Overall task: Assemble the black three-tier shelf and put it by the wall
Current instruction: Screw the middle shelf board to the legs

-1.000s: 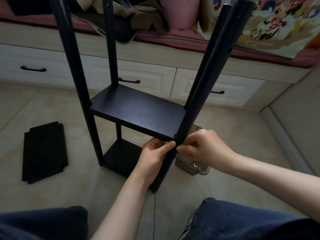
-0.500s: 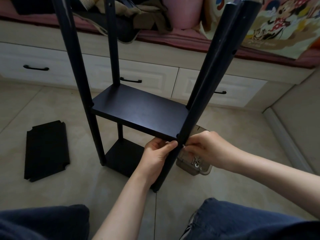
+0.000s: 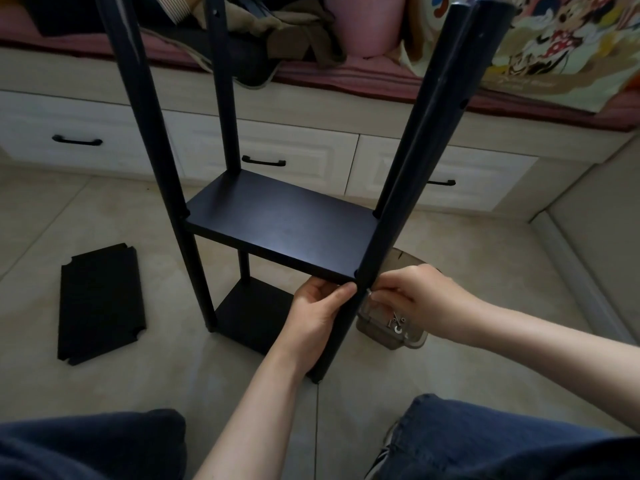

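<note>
The shelf point(image 3: 280, 223) stands upright on the tiled floor point(image 3: 491, 271), in front of the drawer unit point(image 3: 294, 147). Two boards are fitted between its four posts. The frame appears stiff and fairly light, but it is probably prone to racking until every joint is tight. Take hold at a post close to a board joint.

The left hand point(image 3: 318, 310) grips the near right post point(image 3: 415, 168) just under the middle board. The right hand point(image 3: 415, 296) pinches a small metal fastener point(image 3: 369, 293) against that post.

The third board point(image 3: 100, 303) lies flat on the floor, left of the shelf. A clear tray point(image 3: 391, 336) of hardware sits just behind the post.
</note>
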Available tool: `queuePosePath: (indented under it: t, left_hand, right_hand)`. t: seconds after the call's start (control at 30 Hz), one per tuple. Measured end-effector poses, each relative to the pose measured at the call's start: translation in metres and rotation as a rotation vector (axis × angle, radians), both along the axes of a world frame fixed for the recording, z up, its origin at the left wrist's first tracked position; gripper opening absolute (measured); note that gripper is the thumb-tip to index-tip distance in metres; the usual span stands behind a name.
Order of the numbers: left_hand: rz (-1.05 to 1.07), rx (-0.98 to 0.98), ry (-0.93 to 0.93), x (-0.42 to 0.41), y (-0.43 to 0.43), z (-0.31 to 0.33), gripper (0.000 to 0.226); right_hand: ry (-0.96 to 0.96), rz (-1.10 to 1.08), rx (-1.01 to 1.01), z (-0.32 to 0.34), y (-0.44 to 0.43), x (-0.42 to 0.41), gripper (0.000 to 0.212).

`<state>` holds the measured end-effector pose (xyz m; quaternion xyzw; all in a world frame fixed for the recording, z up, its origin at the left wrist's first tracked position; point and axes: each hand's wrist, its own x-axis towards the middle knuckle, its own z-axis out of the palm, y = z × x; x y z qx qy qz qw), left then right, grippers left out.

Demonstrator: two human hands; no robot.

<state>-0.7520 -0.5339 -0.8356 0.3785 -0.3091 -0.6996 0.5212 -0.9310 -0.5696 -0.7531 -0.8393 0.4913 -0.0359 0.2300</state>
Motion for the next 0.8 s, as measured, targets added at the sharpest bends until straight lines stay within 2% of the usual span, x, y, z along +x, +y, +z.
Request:
queuePosePath:
  t: [0.27, 0.43, 0.5, 0.57, 0.63, 0.8]
  left_hand:
    - [0.019, 0.013, 0.013, 0.000, 0.001, -0.002, 0.032]
    - [0.023, 0.004, 0.025, 0.002, 0.001, -0.005, 0.033]
    - [0.020, 0.007, 0.020, 0.004, 0.002, -0.007, 0.035]
    - [0.010, 0.012, 0.005, 0.006, 0.003, -0.008, 0.036]
    - [0.013, 0.016, -0.024, 0.007, 0.005, -0.007, 0.034]
    - [0.014, 0.019, -0.196, 0.010, 0.009, -0.007, 0.036]
  right_hand:
    - [0.034, -0.071, -0.029, 0.004, -0.005, 0.005, 0.026]
    - [-0.196, -0.163, 0.053, -0.006, -0.002, 0.008, 0.078]
    - [-0.244, -0.129, 0.126, -0.009, -0.001, 0.009, 0.085]
    - [-0.262, -0.108, 0.169, -0.012, -0.001, 0.009, 0.081]
    - [-0.287, -0.115, 0.166, -0.013, -0.001, 0.010, 0.069]
    - [-0.519, -0.243, 0.261, -0.012, -0.004, 0.014, 0.063]
